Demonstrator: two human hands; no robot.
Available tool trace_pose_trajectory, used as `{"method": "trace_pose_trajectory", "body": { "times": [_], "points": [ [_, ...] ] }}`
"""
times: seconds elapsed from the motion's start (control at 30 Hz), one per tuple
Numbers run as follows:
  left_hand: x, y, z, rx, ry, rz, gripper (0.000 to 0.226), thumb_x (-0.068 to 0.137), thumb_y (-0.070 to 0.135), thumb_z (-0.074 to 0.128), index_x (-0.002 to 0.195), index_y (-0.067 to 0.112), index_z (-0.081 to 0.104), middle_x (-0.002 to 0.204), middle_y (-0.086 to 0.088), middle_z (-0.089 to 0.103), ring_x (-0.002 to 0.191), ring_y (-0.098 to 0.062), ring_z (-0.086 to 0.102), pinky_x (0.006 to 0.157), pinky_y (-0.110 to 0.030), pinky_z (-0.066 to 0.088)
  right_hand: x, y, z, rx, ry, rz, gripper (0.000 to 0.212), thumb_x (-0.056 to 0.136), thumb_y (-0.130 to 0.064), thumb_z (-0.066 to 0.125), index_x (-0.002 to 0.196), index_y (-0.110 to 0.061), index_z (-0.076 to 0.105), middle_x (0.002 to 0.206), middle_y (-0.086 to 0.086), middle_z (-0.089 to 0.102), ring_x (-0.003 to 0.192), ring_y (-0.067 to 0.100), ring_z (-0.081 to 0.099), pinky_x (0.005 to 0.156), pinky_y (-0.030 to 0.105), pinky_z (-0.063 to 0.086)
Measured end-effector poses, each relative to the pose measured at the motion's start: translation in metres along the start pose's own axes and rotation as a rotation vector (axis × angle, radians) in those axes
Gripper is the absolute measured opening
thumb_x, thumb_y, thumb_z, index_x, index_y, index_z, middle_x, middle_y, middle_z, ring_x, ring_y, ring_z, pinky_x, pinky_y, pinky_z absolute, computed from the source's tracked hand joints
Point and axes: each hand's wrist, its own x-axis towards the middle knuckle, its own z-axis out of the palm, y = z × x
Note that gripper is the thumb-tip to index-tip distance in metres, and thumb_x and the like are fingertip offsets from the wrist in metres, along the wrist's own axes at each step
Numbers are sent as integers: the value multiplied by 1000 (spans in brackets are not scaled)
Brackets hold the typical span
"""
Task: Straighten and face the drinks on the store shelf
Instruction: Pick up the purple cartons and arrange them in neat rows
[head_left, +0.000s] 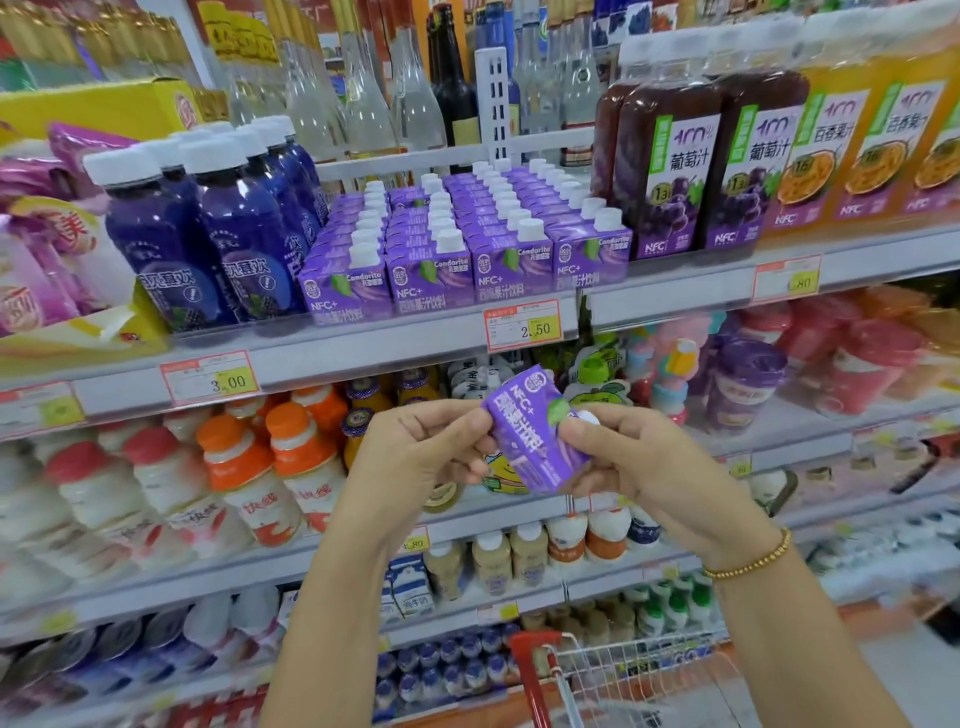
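Note:
A small purple juice carton (535, 441) lies tilted on its side in mid-air, in front of the lower shelves. My left hand (415, 457) holds its left edge with curled fingers. My right hand (639, 467) grips its right end, the thumb by the white cap. On the shelf above stand several rows of the same purple cartons (467, 244), labels facing out. The second row from the left has a gap near its back.
Dark blue bottles (208, 234) stand left of the cartons, big grape juice bottles (696, 166) to the right. Price tags hang on the grey shelf rail (363, 348). Orange-capped bottles (275, 467) fill the shelf below. A red-handled shopping cart (571, 670) is at the bottom.

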Motion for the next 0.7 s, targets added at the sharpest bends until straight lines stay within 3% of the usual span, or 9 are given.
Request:
{"method": "trace_pose_trajectory", "body": {
  "times": [0.17,0.23,0.3,0.37,0.5,0.6,0.7],
  "points": [
    [7,-11,4,46,110,-86,25,69,39,66,59,17,70,55,-1,59,44,-8,50,43,-15,42,1,6,14,75,-37,118,33,78,-37,61,87,-5,64,68,10,66,52,16,60,49,19,50],
    [10,-14,3,38,121,-108,24,70,37,66,64,14,70,56,-1,60,44,-7,51,43,-15,43,2,10,16,107,-24,132,34,77,-35,63,93,-5,63,76,13,69,58,18,64,54,19,54],
    [11,-16,1,17,126,-128,22,75,32,64,75,11,70,59,-2,63,46,-7,54,44,-16,46,3,16,16,122,28,111,39,77,-29,66,106,-3,61,96,17,70,73,25,70,65,23,58],
    [11,-16,-1,10,124,-173,23,84,29,60,83,9,70,63,-5,67,49,-9,60,45,-17,49,4,20,14,38,129,0,34,79,-18,71,110,-7,62,106,12,70,90,27,68,74,27,58],
    [9,-6,-2,97,-2,-324,54,79,50,51,91,2,71,80,-16,73,61,-17,69,51,-20,53,8,25,9,-382,331,-378,31,73,-3,77,98,-18,65,99,-10,66,90,8,63,71,26,54],
    [9,-2,2,89,-86,-370,57,72,54,52,86,2,71,79,-15,73,63,-18,70,54,-20,54,13,29,5,-771,378,-701,30,73,0,67,101,-10,65,114,-2,59,106,5,54,78,17,51],
    [10,-6,5,49,-101,-371,44,69,43,59,86,5,69,76,-11,73,64,-14,69,57,-19,55,14,27,1,-881,295,-802,30,74,4,59,101,-6,67,120,9,57,114,3,47,87,7,42]
  ]
}}
